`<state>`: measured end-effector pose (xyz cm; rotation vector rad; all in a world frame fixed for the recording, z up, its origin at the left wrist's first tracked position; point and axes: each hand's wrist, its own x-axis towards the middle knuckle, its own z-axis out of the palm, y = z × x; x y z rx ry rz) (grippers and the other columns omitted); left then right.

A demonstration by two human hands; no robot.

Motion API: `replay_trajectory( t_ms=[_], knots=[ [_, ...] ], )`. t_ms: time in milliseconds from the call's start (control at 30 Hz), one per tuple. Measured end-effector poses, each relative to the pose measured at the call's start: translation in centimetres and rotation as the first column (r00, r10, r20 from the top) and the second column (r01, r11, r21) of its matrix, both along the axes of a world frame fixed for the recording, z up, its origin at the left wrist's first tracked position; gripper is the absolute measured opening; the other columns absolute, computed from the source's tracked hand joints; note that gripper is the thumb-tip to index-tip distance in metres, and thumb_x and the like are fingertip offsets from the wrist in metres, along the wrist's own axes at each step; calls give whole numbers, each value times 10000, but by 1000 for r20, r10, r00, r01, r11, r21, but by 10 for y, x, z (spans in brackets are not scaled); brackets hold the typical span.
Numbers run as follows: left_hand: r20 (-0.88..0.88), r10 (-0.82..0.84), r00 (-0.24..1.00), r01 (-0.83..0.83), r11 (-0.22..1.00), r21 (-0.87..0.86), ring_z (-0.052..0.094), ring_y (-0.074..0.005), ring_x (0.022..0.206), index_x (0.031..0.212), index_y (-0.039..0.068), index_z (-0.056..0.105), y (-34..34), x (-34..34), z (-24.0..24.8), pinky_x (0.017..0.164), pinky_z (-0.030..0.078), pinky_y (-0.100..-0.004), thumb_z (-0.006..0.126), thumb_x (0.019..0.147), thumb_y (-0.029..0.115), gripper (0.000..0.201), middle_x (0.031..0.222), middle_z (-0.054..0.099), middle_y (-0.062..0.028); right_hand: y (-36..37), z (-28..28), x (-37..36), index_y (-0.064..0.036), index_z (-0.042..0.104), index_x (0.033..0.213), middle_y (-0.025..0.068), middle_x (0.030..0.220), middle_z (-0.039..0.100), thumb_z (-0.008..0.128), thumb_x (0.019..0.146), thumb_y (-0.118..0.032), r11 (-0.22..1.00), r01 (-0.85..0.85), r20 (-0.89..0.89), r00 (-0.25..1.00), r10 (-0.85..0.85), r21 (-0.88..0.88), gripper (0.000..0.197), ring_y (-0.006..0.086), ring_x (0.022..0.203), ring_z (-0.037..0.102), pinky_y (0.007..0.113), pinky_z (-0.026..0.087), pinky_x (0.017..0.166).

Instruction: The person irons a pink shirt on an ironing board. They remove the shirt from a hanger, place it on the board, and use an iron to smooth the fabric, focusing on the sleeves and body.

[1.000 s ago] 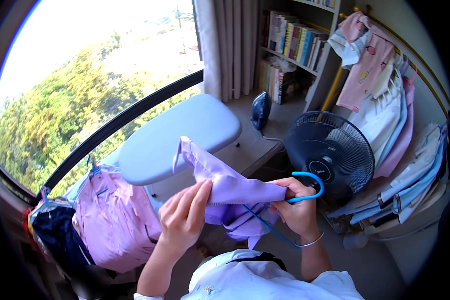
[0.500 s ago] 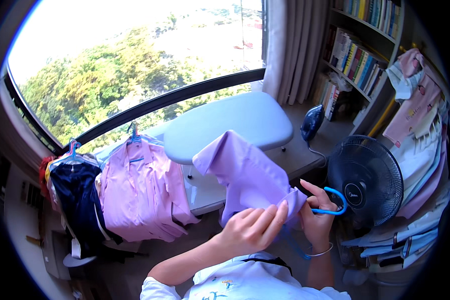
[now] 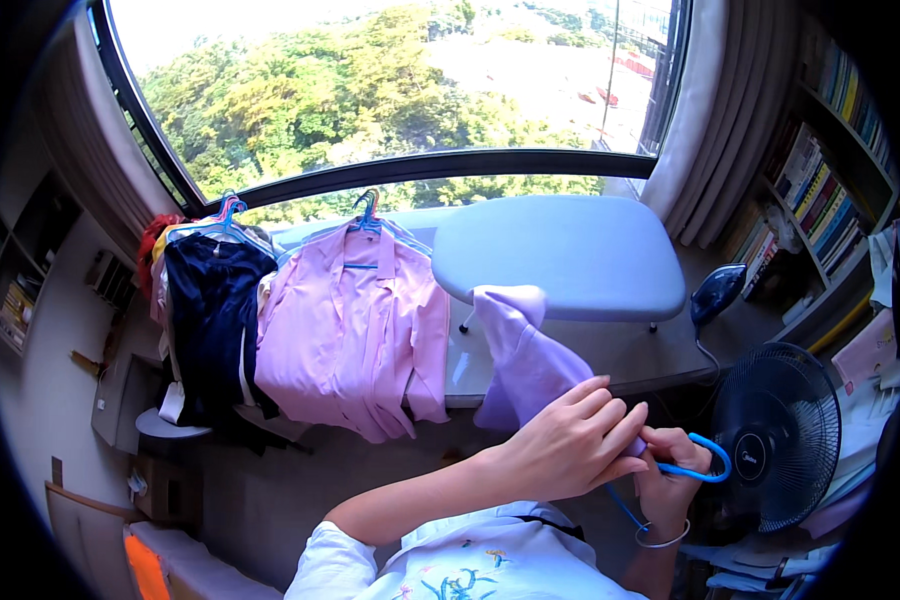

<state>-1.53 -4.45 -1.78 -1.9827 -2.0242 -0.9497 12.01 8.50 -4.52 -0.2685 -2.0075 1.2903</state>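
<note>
A lavender garment (image 3: pixel 525 370) hangs in front of my body, its upper end peaked and its lower part gathered into my hands. My left hand (image 3: pixel 560 440) is closed on the gathered cloth, with its fingertips close to the other hand. My right hand (image 3: pixel 667 472) grips a blue clothes hanger (image 3: pixel 708 474) near its hook, which sticks out to the right. A thin blue length of the hanger shows below the hands. Folds and fingers hide the exact place where cloth and hanger meet.
Beyond the garment stands a pale blue ironing board (image 3: pixel 560 255), with a dark iron (image 3: pixel 717 293) to its right. A black fan (image 3: pixel 778 440) is close to my right hand. Pink shirts (image 3: pixel 355 310) and a navy garment (image 3: pixel 215 330) hang at left.
The view has swung left, so the room shifts rightward in the picture. My left hand has come closer to my right, and the lavender cloth is more bunched and less spread.
</note>
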Motion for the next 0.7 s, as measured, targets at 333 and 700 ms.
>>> replay_trajectory(
  t_ms=[333, 700],
  knots=[
    [277, -91, 957, 148, 970, -192, 610, -273, 640, 1091, 12, 572, -9, -17, 3, 555, 479, -359, 595, 908, 407, 436, 702, 591, -102, 15, 2, -8, 5, 686, 982, 137, 851, 699, 740, 803, -97, 950, -253, 117, 954, 276, -181, 213, 201, 718, 698, 290, 576, 697],
    [588, -53, 807, 262, 925, -276, 653, -266, 687, 1159, 61, 582, -64, -12, -1, 600, 510, -336, 607, 927, 292, 328, 812, 656, -127, 41, -53, -19, -96, 591, 1272, 146, 1281, 583, 788, 766, -221, 641, -707, 342, 548, 764, -299, 557, 308, 1223, 518, 438, 398, 1050]
  ],
)
